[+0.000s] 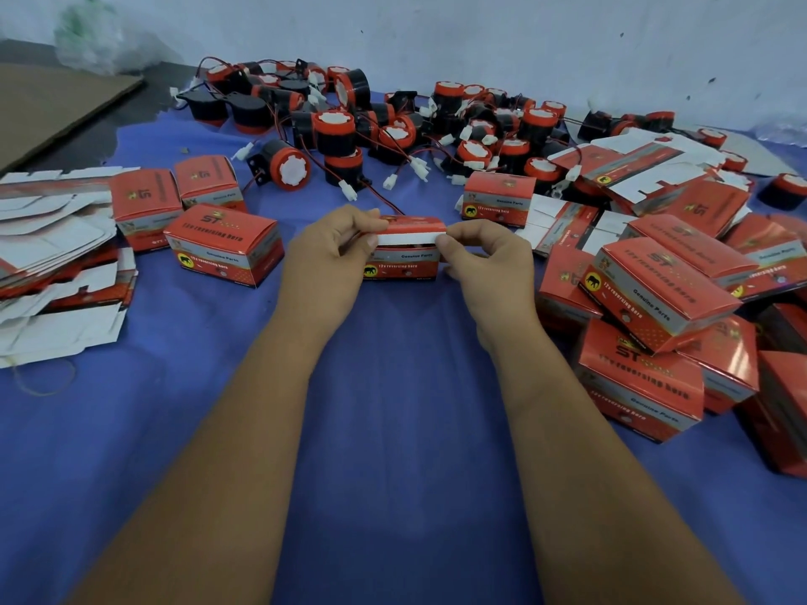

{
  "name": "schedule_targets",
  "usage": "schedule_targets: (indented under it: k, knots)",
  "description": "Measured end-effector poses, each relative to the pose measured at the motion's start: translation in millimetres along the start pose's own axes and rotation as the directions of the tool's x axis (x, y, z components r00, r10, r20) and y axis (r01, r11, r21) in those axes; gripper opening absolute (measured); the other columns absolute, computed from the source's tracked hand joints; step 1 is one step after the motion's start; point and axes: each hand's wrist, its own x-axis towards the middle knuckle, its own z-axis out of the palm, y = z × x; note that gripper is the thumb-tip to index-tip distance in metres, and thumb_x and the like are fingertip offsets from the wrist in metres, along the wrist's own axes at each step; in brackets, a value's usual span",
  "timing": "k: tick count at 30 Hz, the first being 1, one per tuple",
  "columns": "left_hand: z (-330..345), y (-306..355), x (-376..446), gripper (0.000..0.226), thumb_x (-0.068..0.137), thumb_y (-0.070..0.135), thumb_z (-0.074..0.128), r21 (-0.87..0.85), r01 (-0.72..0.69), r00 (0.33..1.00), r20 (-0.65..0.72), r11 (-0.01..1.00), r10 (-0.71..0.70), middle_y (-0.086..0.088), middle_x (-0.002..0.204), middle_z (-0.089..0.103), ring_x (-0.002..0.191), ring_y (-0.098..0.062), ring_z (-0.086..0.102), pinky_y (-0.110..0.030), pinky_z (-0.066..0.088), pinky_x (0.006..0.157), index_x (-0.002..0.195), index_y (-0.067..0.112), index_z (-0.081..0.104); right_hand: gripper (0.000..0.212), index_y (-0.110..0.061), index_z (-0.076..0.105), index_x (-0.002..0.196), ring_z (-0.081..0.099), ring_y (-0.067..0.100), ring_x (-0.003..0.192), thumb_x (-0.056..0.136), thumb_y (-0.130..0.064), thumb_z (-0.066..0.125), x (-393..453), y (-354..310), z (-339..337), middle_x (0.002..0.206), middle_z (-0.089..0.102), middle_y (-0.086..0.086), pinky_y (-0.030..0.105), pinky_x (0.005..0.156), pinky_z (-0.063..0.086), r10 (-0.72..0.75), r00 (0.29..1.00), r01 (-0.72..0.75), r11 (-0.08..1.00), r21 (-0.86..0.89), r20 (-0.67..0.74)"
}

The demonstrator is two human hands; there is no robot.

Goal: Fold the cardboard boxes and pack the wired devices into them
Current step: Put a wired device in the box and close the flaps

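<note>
Your left hand [332, 246] and right hand [480, 255] pinch the white flap of a red box [404, 255] mid-counter [393, 430]. Readable print: "12v reversing horn", "Genuine Parts". Wired horns [393, 124] lie heaped behind it.

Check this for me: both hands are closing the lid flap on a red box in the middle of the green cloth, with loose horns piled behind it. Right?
Not quite: the cloth is blue, not green, as the head view shows. The rest holds: both hands, left and right, are closing the lid flap on the red box, with loose horns piled behind it.
</note>
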Motion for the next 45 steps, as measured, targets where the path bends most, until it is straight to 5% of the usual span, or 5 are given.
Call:
schedule_targets:
  k: [14, 23, 30, 37, 45]
  knots:
    - [1.1, 2.1, -1.3, 0.033, 0.101, 0.002, 0.049, 0.067, -0.016, 1.0, -0.012, 0.998, 0.017, 0.004, 0.141, 0.056, 0.123, 0.0, 0.048, -0.004, 0.045, 0.09, 0.116, 0.025, 0.068, 0.024, -0.014, 0.056, 0.067, 0.054, -0.009, 0.062, 0.086, -0.001, 0.063, -5.0, -0.9, 8.9, 0.065, 0.057, -0.012, 0.01, 0.058, 0.046, -0.053, 0.999, 0.053, 0.999, -0.003, 0.004]
    - [0.5, -1.3, -1.1, 0.046, 0.089, -0.006, 0.065, 0.149, -0.024, 0.999, 0.051, 0.989, 0.016, -0.001, 0.143, 0.054, 0.136, -0.009, 0.046, -0.025, 0.041, 0.111, 0.129, 0.016, 0.063, 0.025, -0.018, 0.058, 0.066, 0.063, 0.014, 0.085, 0.087, -0.007, 0.066, -1.7, -1.3, 2.3, 0.078, 0.065, -0.003, 0.032, 0.079, 0.059, 0.053, 0.998, -0.053, 0.998, 0.018, 0.021]
    - [-0.2, 1.7, -1.4, 0.037, 0.096, -0.002, 0.056, 0.133, -0.01, 0.999, 0.041, 0.991, 0.004, 0.002, 0.142, 0.055, 0.134, -0.005, 0.046, -0.016, 0.042, 0.105, 0.127, 0.017, 0.065, 0.022, -0.03, 0.057, 0.09, 0.065, 0.01, 0.081, 0.087, -0.011, 0.068, -1.2, -0.9, 2.5, 0.082, 0.064, -0.004, 0.025, 0.069, 0.057, 0.071, 0.997, -0.071, 0.997, 0.029, 0.008]
    - [0.0, 0.2, 1.6, 0.027, 0.093, -0.003, 0.061, -0.08, 0.043, 0.996, -0.078, 0.996, -0.049, 0.005, 0.115, 0.067, 0.102, 0.003, 0.065, -0.021, 0.055, 0.088, 0.107, 0.019, 0.068, 0.021, -0.022, 0.061, 0.072, 0.066, 0.016, 0.089, 0.086, -0.008, 0.067, -3.0, -0.3, 5.9, 0.083, 0.067, -0.001, 0.029, 0.073, 0.058, 0.064, 0.997, -0.064, 0.998, 0.007, -0.037]
    - [0.5, -1.3, 3.4, 0.028, 0.092, -0.004, 0.063, -0.108, 0.039, 0.996, -0.072, 0.993, -0.047, 0.003, 0.112, 0.069, 0.103, 0.001, 0.066, -0.025, 0.056, 0.09, 0.104, 0.021, 0.069, 0.021, -0.019, 0.061, 0.071, 0.067, 0.023, 0.093, 0.086, -0.006, 0.066, -3.5, 0.9, 5.5, 0.082, 0.067, 0.001, 0.04, 0.08, 0.059, 0.058, 0.997, -0.057, 0.998, 0.016, -0.044]
